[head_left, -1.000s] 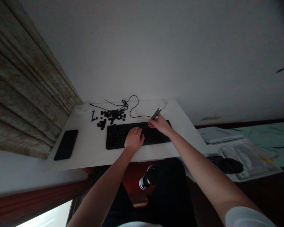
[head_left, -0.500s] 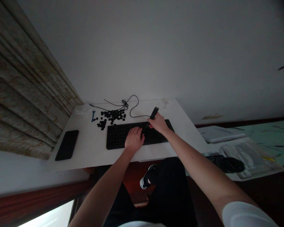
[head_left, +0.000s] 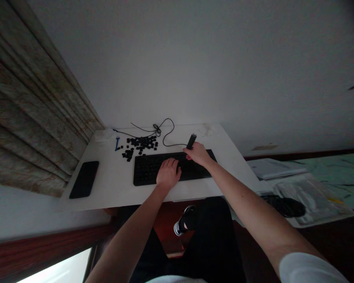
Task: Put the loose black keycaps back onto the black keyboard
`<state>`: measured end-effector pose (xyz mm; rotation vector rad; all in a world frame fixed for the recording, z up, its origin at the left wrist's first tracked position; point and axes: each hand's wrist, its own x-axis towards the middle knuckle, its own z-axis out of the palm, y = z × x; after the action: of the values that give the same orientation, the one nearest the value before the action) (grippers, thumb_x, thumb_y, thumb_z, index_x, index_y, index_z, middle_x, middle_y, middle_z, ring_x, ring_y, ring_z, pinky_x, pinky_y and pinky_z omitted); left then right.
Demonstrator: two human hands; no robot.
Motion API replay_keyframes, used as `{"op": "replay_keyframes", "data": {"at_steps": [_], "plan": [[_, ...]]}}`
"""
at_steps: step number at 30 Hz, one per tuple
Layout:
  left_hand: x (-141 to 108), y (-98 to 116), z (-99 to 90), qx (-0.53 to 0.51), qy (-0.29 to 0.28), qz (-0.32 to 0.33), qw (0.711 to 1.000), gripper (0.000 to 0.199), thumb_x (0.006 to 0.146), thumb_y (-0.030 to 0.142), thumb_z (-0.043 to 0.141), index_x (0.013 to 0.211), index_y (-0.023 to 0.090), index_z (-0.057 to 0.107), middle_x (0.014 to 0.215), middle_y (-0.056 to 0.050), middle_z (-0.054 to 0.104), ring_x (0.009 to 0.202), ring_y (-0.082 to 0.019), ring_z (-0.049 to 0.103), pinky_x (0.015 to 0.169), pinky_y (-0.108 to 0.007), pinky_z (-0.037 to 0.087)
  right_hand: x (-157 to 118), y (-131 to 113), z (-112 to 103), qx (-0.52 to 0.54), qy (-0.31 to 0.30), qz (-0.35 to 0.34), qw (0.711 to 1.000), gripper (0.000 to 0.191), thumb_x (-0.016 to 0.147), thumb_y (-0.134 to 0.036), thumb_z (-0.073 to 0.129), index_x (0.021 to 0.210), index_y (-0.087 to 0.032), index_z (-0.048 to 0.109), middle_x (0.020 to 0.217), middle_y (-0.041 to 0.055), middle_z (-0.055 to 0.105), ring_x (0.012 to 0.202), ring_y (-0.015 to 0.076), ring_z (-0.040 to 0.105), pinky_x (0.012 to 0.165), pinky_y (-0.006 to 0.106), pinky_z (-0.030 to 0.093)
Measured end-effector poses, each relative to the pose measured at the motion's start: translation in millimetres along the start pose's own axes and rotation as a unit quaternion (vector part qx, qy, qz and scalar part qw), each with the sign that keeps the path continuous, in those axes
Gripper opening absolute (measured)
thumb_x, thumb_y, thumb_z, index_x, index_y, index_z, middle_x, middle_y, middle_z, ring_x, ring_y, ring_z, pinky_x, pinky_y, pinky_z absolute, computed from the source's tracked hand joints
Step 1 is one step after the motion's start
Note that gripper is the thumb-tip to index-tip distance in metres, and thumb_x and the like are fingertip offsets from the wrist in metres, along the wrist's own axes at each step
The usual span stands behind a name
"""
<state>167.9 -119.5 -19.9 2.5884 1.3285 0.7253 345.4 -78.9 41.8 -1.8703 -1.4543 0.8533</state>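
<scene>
- left hand (head_left: 168,173): fingers spread, resting on black keyboard (head_left: 147,173)
- right hand (head_left: 198,154): pinches dark pen-shaped tool (head_left: 191,141), just above keyboard's top edge
- loose keycaps (head_left: 140,144) heaped beyond keyboard on desk (head_left: 112,192)
- phone (head_left: 84,179) lies left, well apart

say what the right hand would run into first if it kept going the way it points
Probably the thin black cable just past the top edge of the keyboard, though the right hand may pass above it; height is hard to judge from this view.
</scene>
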Motion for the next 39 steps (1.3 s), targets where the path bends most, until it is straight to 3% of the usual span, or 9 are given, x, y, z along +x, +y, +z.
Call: {"op": "replay_keyframes", "data": {"at_steps": [14, 19, 24, 27, 32, 39], "plan": [[1.8, -0.7, 1.4, -0.008, -0.005, -0.016, 1.0, 0.034, 0.092, 0.028, 0.052, 0.124, 0.017, 0.056, 0.121, -0.012, 0.063, 0.118, -0.027, 0.054, 0.103, -0.044, 0.043, -0.9, -9.8, -2.3, -0.101, -0.056, -0.067, 0.991, 0.016, 0.085, -0.024, 0.065, 0.073, -0.016, 0.059, 0.062, 0.0065, 0.069, 0.054, 0.0163, 0.067, 0.051, 0.022, 0.048], [24.5, 0.9, -2.8, 0.005, -0.034, -0.062, 0.997, 0.04, 0.092, 0.038, 0.056, 0.127, 0.019, 0.055, 0.115, -0.012, 0.064, 0.111, -0.029, 0.056, 0.095, -0.045, 0.044, 0.1, -11.3, -4.5, -0.1, -0.073, -0.073, 0.99, 0.014, 0.085, -0.024, 0.065, 0.075, -0.015, 0.062, 0.061, 0.0064, 0.069, 0.053, 0.0163, 0.066, 0.051, 0.023, 0.048], [47.8, -2.1, -5.5, -0.005, -0.087, -0.036, 0.996, 0.02, 0.094, 0.032, 0.053, 0.108, 0.021, 0.062, 0.111, -0.01, 0.065, 0.11, -0.028, 0.056, 0.094, -0.043, 0.043, 2.3, -8.3, -9.6, -0.105, -0.096, -0.089, 0.986, 0.014, 0.086, -0.023, 0.064, 0.075, -0.014, 0.066, 0.063, 0.0054, 0.07, 0.056, 0.0151, 0.067, 0.054, 0.021, 0.049], [50.9, -4.7, -5.1, -0.01, -0.104, -0.022, 0.994, 0.017, 0.093, 0.028, 0.053, 0.107, 0.019, 0.06, 0.111, -0.01, 0.064, 0.111, -0.027, 0.056, 0.094, -0.043, 0.042, 3.7, -10.5, -10.9, -0.098, -0.112, -0.076, 0.986, 0.013, 0.086, -0.023, 0.064, 0.077, -0.014, 0.067, 0.065, 0.0059, 0.071, 0.056, 0.0143, 0.066, 0.054, 0.02, 0.049], [47.4, -5.5, -2.7, -0.011, -0.101, -0.019, 0.995, 0.016, 0.096, 0.026, 0.049, 0.108, 0.018, 0.057, 0.112, -0.01, 0.065, 0.111, -0.027, 0.057, 0.095, -0.043, 0.04, -5.2, -19.3, -6.8, -0.178, -0.046, -0.092, 0.979, 0.02, 0.083, -0.024, 0.066, 0.065, -0.016, 0.063, 0.064, 0.0084, 0.07, 0.066, 0.019, 0.069, 0.06, 0.023, 0.048], [47.2, 2.4, -1.1, -0.051, -0.085, -0.043, 0.994, 0.015, 0.097, 0.023, 0.048, 0.108, 0.019, 0.058, 0.113, -0.007, 0.066, 0.109, -0.023, 0.059, 0.096, -0.04, 0.04, -21.8, -5.2, -0.8, -0.12, 0.017, -0.043, 0.992, 0.023, 0.087, -0.03, 0.061, 0.068, -0.017, 0.063, 0.066, 0.0076, 0.071, 0.067, 0.0192, 0.07, 0.061, 0.022, 0.05]]}}
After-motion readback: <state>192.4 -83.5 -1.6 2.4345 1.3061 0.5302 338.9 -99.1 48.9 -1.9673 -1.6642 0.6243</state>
